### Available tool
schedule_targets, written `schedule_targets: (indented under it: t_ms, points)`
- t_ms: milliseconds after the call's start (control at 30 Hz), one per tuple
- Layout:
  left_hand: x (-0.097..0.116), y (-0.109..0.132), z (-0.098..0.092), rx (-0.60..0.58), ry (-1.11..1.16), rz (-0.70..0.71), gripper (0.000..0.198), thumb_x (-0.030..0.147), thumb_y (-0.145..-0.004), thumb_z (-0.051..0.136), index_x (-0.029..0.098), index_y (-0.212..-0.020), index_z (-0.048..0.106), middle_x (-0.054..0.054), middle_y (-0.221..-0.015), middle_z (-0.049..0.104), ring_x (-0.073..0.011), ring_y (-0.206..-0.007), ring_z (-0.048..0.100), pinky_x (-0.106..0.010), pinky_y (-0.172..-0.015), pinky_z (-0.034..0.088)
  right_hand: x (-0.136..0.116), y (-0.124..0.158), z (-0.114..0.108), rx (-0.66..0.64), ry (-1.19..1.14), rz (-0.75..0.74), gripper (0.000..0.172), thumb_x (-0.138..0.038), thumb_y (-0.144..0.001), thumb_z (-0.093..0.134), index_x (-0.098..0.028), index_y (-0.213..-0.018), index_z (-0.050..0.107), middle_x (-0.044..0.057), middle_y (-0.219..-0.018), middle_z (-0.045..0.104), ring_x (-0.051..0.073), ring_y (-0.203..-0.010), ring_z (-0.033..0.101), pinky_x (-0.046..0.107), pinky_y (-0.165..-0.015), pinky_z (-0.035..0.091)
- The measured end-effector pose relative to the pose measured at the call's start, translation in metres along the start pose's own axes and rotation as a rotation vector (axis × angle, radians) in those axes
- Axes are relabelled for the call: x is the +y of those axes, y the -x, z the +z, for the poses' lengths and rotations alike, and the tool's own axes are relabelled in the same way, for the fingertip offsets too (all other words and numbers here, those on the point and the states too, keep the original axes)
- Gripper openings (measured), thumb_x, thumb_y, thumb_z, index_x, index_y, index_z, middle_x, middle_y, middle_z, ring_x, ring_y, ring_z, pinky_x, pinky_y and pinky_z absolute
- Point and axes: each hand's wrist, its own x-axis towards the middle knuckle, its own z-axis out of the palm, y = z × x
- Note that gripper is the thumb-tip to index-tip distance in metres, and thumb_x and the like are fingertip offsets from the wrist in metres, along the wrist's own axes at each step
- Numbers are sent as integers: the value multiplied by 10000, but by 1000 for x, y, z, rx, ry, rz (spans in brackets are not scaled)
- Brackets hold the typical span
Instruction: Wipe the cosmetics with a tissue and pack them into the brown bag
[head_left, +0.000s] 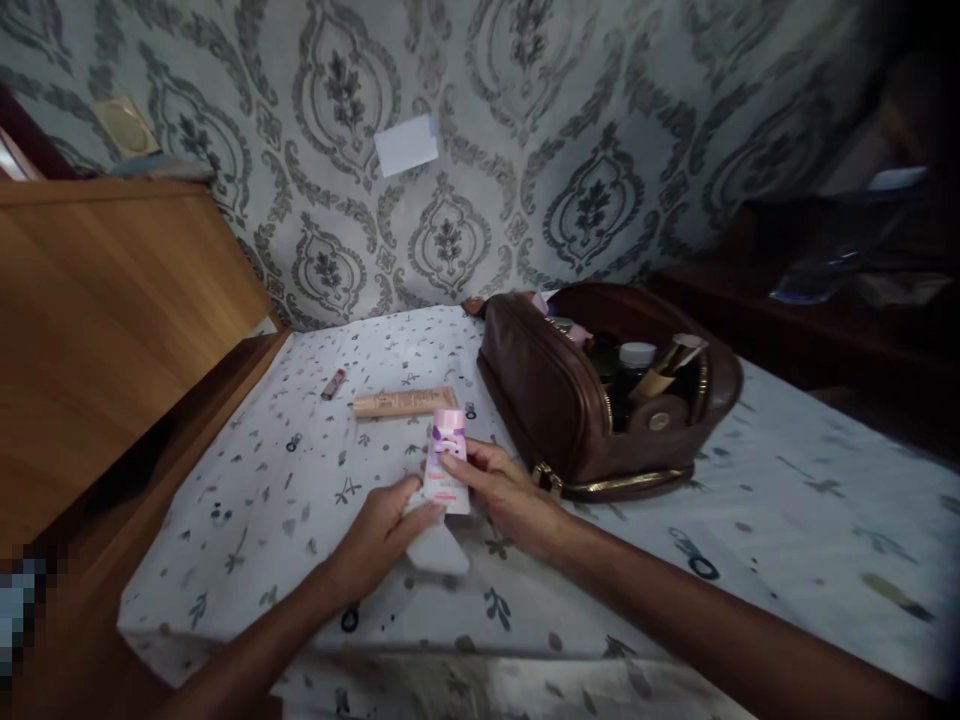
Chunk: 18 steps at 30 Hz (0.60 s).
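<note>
A small white-and-pink tube [448,475] stands upright, its pink cap on top, in the fingers of my right hand [517,495], which is closed on it. My left hand [382,525] is closed on a white wipe or tissue [439,550] that hangs below the tube; its fingertips are at the tube's lower left side. Just beyond my hands lies a beige squeeze tube [405,402] on the patterned cloth. Farther left on the cloth rests a small reddish tube [334,384], perhaps a lip product.
To the right sits an open brown toiletry bag [536,390] with a white-capped bottle [637,355] and other cosmetics inside. A printed white cloth [247,520] covers the table. A wooden panel [127,300] borders the left, and a patterned wall [450,240] stands behind.
</note>
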Motion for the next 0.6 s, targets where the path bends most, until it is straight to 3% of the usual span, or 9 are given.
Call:
schedule_targets:
  t_ms: [67,133,233,300,333,400,467,600]
  points:
    - [1,0,-5,-97,-138,51,326,445,-942,482,186,-745,462,35,-693,513,-125,-647,464,-227,-611,350,-3,1,-1,15,-8,-22,442,-551,-728,772,-147,-868,662,13,-772,692,114,-657,618,241,-653,476]
    - [1,1,-17,-77,-235,50,339,447,-958,463,188,-737,458,40,-673,514,-123,-626,478,-222,-591,347,-5,2,-1,17,0,-11,463,-580,-743,747,-151,-874,630,14,-756,689,121,-641,630,247,-635,489]
    - [3,0,-36,175,-314,51,329,454,-984,413,192,-799,490,47,-638,497,-125,-573,489,-219,-542,367,-7,3,0,-46,-3,48,453,-569,-755,742,-162,-871,582,6,-719,679,116,-575,630,228,-553,480]
    - [6,-3,-44,337,-411,199,284,415,-1002,386,180,-974,542,11,-751,571,-148,-672,567,-234,-611,444,-7,4,-1,-133,-19,106,431,-549,-770,736,-162,-847,563,-1,-684,668,99,-502,602,206,-483,447]
    - [7,-6,-46,364,-482,318,282,390,-1009,377,174,-1084,543,-21,-850,602,-165,-763,601,-253,-680,480,-7,4,-1,-189,-26,139,425,-543,-777,732,-159,-838,561,-1,-668,663,92,-472,585,199,-457,434]
    - [7,-11,-46,316,-653,572,319,363,-1017,368,180,-1234,515,-79,-1016,604,-189,-903,622,-280,-763,515,-7,5,-3,-311,-31,218,428,-544,-783,722,-149,-855,572,1,-650,658,89,-439,565,197,-424,423]
    - [4,-16,-43,240,-824,753,325,364,-1020,362,187,-1241,523,-92,-1016,593,-183,-864,633,-258,-696,527,-8,6,-5,-409,-2,276,460,-566,-779,714,-140,-891,580,0,-642,650,90,-427,554,199,-407,415]
    - [-1,-20,-38,194,-1028,870,329,382,-1027,320,163,-1105,553,-85,-935,609,-152,-686,619,-223,-521,475,-14,11,-6,-484,196,258,497,-611,-793,674,-137,-892,562,-7,-675,621,84,-464,551,210,-458,428]
